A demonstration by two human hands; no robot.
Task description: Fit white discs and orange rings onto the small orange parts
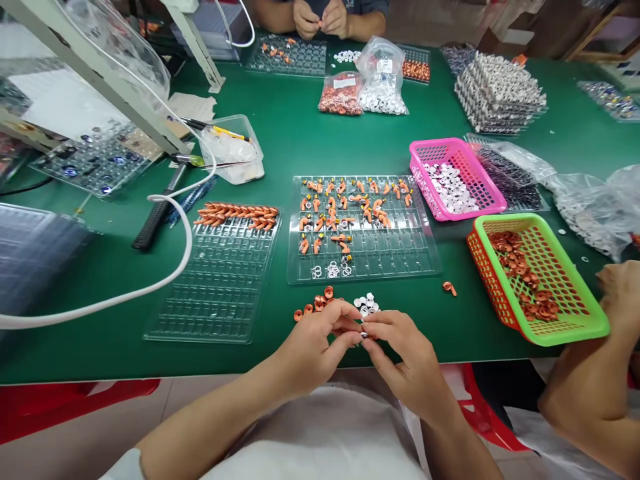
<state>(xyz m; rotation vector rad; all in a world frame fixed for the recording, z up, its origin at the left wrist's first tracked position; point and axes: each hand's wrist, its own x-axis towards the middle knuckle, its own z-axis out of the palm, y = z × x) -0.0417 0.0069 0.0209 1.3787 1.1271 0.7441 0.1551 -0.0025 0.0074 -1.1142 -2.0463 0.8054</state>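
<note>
Near the table's front edge, my left hand (327, 340) and my right hand (400, 347) meet at the fingertips, pinching a small part (365, 335) between them; fingers hide most of it. Just beyond my left hand lie several round copper-coloured parts (320, 301). White round pieces (367, 305) form a small pile beyond my right fingertips. Farther off, a clear tray (400, 257) holds rows of orange parts and some white rings. To the left, another clear tray (210, 287) has overlapping copper-coloured parts along its far end.
On the right stand a pink basket (493, 200) of white pieces and a green basket (590, 320) of copper-coloured parts. A white cable (187, 250) loops over the left side. Another person's arm (590, 380) is at right; a person's hands (320, 19) work across the table.
</note>
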